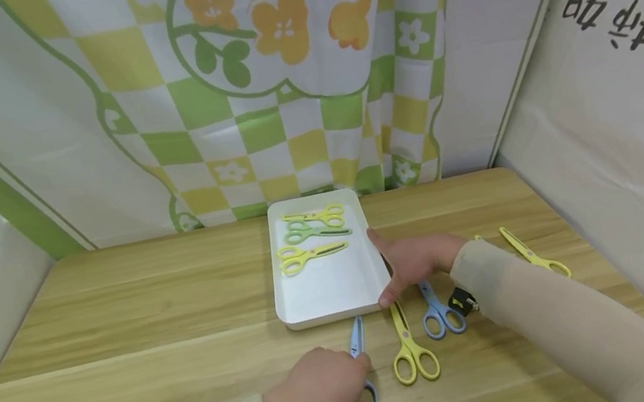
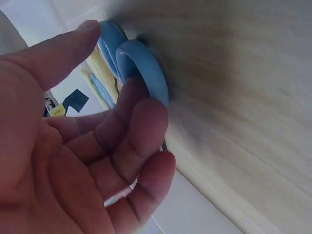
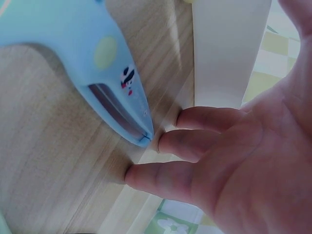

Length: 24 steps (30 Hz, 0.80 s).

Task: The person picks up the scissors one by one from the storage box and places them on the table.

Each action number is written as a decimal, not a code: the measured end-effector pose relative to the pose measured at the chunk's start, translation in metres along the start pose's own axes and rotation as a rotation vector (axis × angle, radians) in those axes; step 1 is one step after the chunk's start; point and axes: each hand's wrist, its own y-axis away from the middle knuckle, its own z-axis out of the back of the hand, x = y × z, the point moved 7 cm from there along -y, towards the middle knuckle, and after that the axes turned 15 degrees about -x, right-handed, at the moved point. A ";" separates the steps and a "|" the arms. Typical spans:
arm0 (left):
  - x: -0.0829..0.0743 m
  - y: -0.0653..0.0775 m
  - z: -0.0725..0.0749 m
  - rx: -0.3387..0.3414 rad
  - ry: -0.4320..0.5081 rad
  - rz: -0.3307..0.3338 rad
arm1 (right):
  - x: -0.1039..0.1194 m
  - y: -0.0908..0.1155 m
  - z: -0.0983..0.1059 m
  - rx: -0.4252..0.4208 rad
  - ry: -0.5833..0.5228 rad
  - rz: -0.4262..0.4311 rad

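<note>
My left hand (image 1: 320, 394) grips a pair of blue scissors (image 1: 356, 336) in front of the white tray (image 1: 332, 317). In the left wrist view, thumb and fingers are at its blue handle loops (image 2: 151, 73); the blades are mostly out of sight there. My right hand (image 1: 413, 260) touches the tray's right side near its front corner, fingers spread and fairly straight. Inside the tray lie two yellow scissors (image 1: 321, 251) and one green pair (image 1: 300, 233). Close to the right hand, another blue pair (image 1: 440, 318) rests on the table beside yellow scissors (image 1: 409, 351).
More yellow scissors (image 1: 528, 251) lie farther right, partly behind the right forearm. A small black tag (image 1: 461, 301) is by the right sleeve. A patterned curtain (image 1: 282, 122) hangs behind the wooden table (image 1: 139, 298), with white panels at both sides.
</note>
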 end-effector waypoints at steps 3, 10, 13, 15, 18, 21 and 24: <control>-0.001 -0.001 0.001 -0.016 0.003 0.030 | 0.000 0.000 0.001 -0.014 0.000 0.003; -0.003 0.000 0.003 -0.002 0.010 0.069 | 0.002 0.003 0.000 -0.027 0.007 -0.007; -0.003 0.001 0.002 0.012 0.011 0.080 | 0.002 0.005 -0.002 -0.028 -0.013 -0.006; -0.002 0.001 0.003 0.005 0.014 0.080 | 0.002 0.005 -0.002 -0.032 -0.017 -0.009; 0.000 -0.001 0.006 -0.018 0.022 0.068 | 0.001 0.005 -0.002 -0.037 -0.010 -0.006; 0.002 -0.005 0.012 -0.063 0.020 0.009 | 0.001 0.004 -0.001 -0.041 -0.008 -0.003; 0.006 -0.011 0.022 -0.126 -0.001 -0.097 | 0.001 0.003 -0.001 -0.041 -0.015 -0.001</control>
